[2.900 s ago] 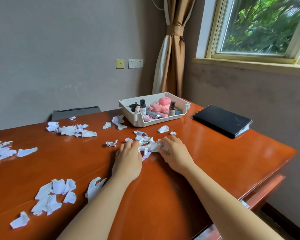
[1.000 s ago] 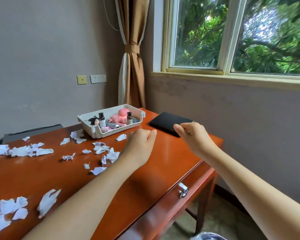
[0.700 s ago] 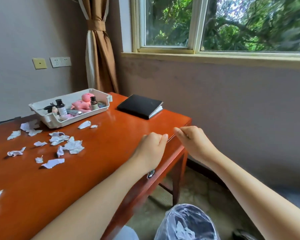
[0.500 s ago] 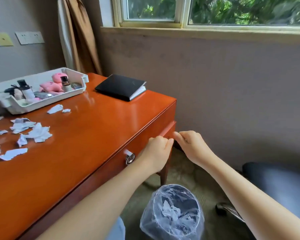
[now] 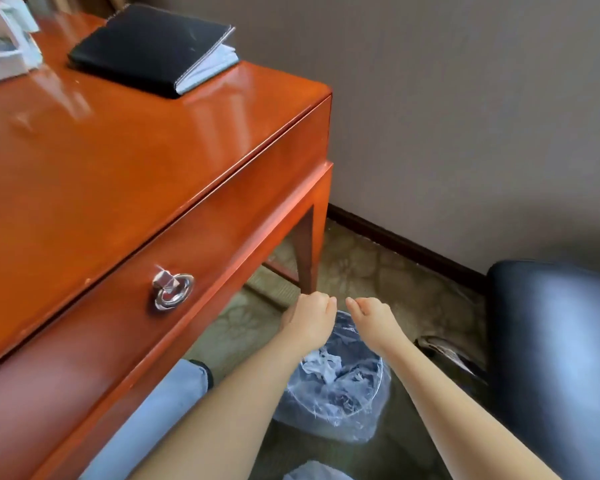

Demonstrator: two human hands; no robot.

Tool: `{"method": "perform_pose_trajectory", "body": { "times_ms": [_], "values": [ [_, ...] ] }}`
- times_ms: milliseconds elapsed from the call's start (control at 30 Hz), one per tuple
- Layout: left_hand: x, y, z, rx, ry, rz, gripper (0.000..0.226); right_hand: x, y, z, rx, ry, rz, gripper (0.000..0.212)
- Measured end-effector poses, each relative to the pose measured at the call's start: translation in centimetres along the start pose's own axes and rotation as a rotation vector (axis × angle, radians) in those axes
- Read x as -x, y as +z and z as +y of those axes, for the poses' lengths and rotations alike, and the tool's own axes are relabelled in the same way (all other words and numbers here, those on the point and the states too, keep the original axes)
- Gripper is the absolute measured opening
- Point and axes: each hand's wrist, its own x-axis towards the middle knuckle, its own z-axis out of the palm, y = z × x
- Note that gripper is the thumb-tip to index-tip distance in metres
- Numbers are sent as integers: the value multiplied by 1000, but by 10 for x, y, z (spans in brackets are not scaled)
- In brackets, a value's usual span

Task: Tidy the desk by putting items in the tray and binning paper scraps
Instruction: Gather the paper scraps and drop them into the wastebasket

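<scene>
My left hand (image 5: 309,320) and my right hand (image 5: 369,318) hover side by side just above the far rim of the waste bin (image 5: 347,424), which stands on the floor lined with a clear plastic bag. Both hands are curled into fists, knuckles almost touching; the gathered paper scraps inside them are hidden by the fingers. Crumpled white paper scraps (image 5: 321,365) lie inside the bin. A corner of the white tray (image 5: 4,60) shows at the top left on the desk (image 5: 118,150).
A black notebook (image 5: 149,46) lies near the desk's right corner. The drawer with a metal ring handle (image 5: 172,291) faces me on the left. A dark padded chair (image 5: 561,358) stands to the right of the bin. The wall is close behind.
After gathering scraps on the desk, both hands closed, moved right off the desk edge and down over the bin. My view swung from the desktop to the floor.
</scene>
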Motion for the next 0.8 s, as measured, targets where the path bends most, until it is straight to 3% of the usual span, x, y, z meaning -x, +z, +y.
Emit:
{"method": "perform_pose_trajectory", "body": {
  "times_ms": [333,467,567,800],
  "values": [
    [-48,81,-30,18,-88,-253,32,-32,63,60,-131,260,-156,27],
    [-54,94,-39,-80,-70,-318,30,-35,72,66,-160,302,-249,14],
    [-56,93,-46,-131,-41,-354,34,-37,71,69,-101,274,-271,28],
    [-40,63,-40,-206,-23,-351,42,-26,41,48,62,200,-225,36]
  ]
}}
